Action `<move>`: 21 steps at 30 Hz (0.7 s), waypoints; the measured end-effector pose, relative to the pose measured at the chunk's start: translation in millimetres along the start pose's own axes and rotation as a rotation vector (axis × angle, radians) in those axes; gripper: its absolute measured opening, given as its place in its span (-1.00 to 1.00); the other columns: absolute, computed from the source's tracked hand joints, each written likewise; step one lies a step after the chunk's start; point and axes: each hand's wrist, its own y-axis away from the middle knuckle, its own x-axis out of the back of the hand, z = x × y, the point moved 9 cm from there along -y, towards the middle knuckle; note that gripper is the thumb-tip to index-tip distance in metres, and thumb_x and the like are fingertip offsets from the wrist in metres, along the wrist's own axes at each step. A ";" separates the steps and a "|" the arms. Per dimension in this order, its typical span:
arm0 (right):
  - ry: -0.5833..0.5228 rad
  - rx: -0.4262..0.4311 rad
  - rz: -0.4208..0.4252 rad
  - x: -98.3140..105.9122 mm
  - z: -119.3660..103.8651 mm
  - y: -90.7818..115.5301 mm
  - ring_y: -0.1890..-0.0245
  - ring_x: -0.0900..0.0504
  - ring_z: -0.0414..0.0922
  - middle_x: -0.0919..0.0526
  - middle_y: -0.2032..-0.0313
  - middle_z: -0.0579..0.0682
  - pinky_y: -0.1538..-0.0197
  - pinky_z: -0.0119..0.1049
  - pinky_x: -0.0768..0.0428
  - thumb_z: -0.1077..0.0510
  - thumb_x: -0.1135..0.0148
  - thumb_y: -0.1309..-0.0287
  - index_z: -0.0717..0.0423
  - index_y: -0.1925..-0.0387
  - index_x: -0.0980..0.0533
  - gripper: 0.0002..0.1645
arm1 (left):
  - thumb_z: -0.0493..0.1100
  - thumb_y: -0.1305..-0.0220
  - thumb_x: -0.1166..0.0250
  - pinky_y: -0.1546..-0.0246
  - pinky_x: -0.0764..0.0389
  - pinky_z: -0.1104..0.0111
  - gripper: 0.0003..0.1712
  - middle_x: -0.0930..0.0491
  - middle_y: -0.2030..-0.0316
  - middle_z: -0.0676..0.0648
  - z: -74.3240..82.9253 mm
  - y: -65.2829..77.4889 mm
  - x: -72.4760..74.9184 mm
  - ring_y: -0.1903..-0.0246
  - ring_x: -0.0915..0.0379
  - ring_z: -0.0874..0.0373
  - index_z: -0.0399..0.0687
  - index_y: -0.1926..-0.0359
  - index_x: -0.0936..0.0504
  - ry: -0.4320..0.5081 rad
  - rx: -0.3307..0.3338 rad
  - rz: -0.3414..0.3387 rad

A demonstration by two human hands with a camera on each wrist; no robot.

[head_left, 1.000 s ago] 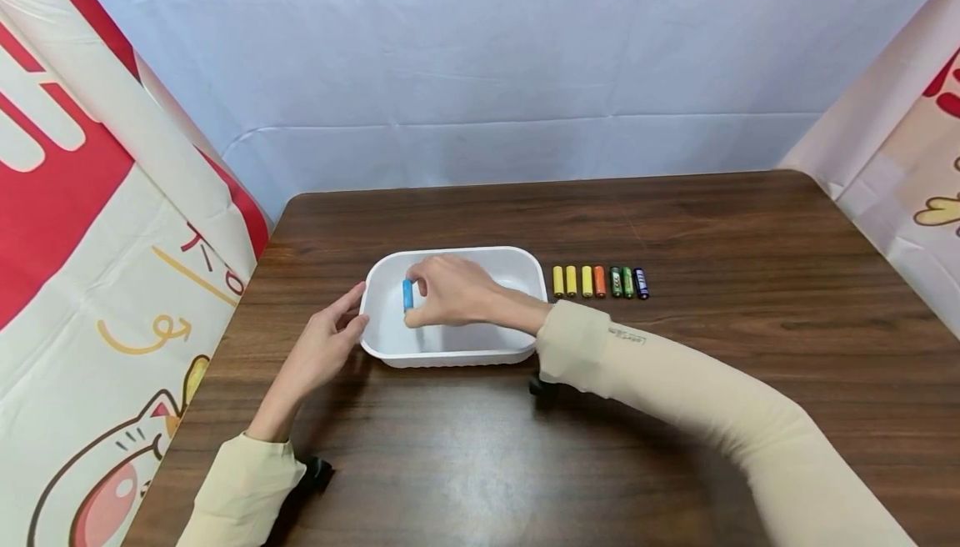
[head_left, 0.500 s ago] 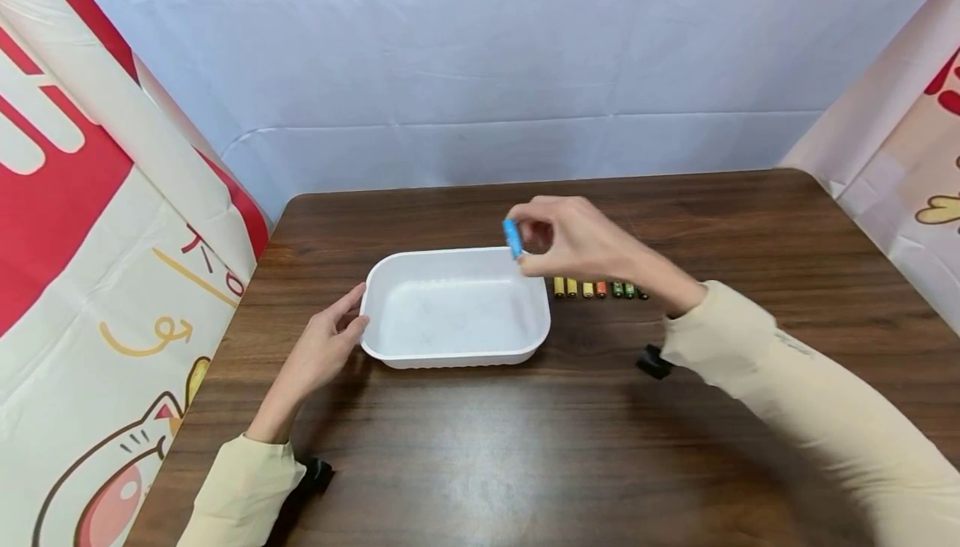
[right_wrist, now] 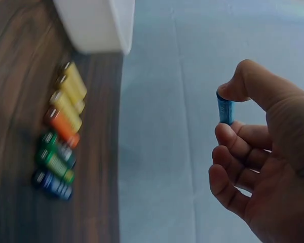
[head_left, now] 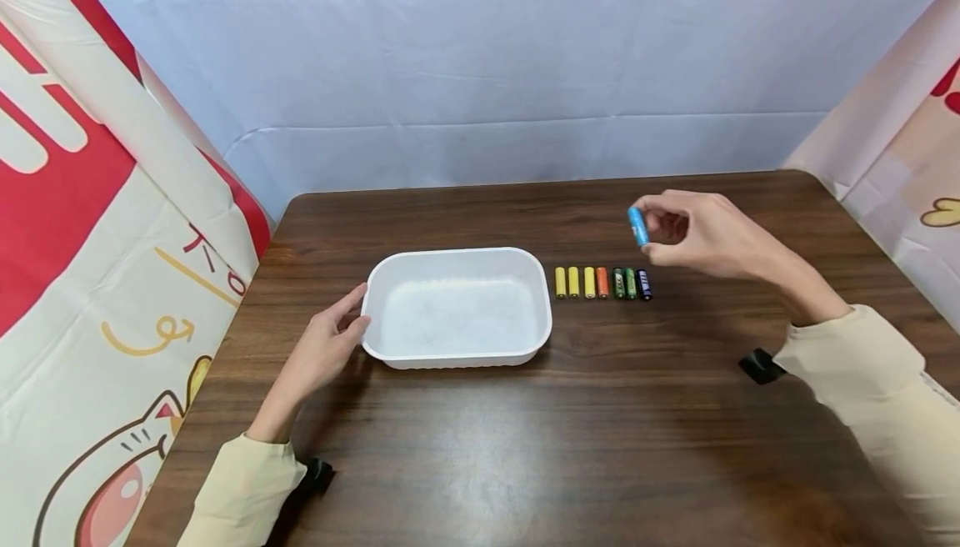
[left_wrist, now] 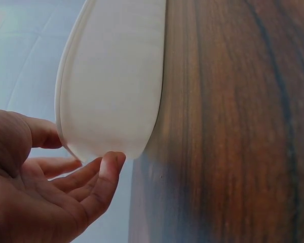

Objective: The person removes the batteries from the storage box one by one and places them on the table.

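Observation:
My right hand (head_left: 705,234) pinches a light blue battery (head_left: 638,227) by its two ends, between thumb and fingertips. It is raised over the table, behind and right of a row of batteries; the right wrist view shows the blue battery (right_wrist: 225,108) upright against the backdrop. In that row lie three yellow batteries (head_left: 573,282), an orange battery (head_left: 602,283), two green batteries (head_left: 618,283) and a dark blue battery (head_left: 644,284). My left hand (head_left: 322,351) rests against the left end of a white plastic tray (head_left: 457,359), its loosely bent fingers (left_wrist: 109,174) touching the outer wall.
The tray's right end stands close beside the battery row on the dark wooden table (head_left: 465,447). A pale cloth backdrop (head_left: 495,55) hangs behind the table's far edge. Printed cloth (head_left: 82,222) runs along the left side.
My right hand has lifted the light blue battery out of the tray and carried it right, past the battery row. The left hand and the tray have stayed in place.

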 end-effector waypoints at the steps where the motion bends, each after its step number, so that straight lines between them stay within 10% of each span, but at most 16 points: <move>1: 0.005 -0.017 -0.008 -0.7 7.5 4.4 0.32 -0.46 -0.18 -0.51 0.33 -0.14 0.28 -0.40 -0.39 0.27 -0.42 -0.02 -0.10 0.05 -0.59 -0.58 | -0.21 -0.59 -0.07 -0.14 -0.57 0.05 -0.36 -0.47 -0.32 -0.36 0.3 0.0 -0.1 -0.16 -0.51 -0.11 -0.21 -0.59 -0.18 0.001 -0.001 0.000; 21: 0.030 -0.147 -0.162 -60.4 97.7 40.8 0.32 -0.49 -0.10 -0.57 0.30 -0.04 0.28 -0.22 -0.45 0.22 -0.44 -0.09 0.33 -0.18 -0.55 -0.40 | -0.23 -0.58 -0.06 -0.11 -0.58 0.09 -0.36 -0.49 -0.30 -0.37 1.7 0.1 -0.4 -0.14 -0.53 -0.10 -0.24 -0.58 -0.19 -0.006 -0.016 0.005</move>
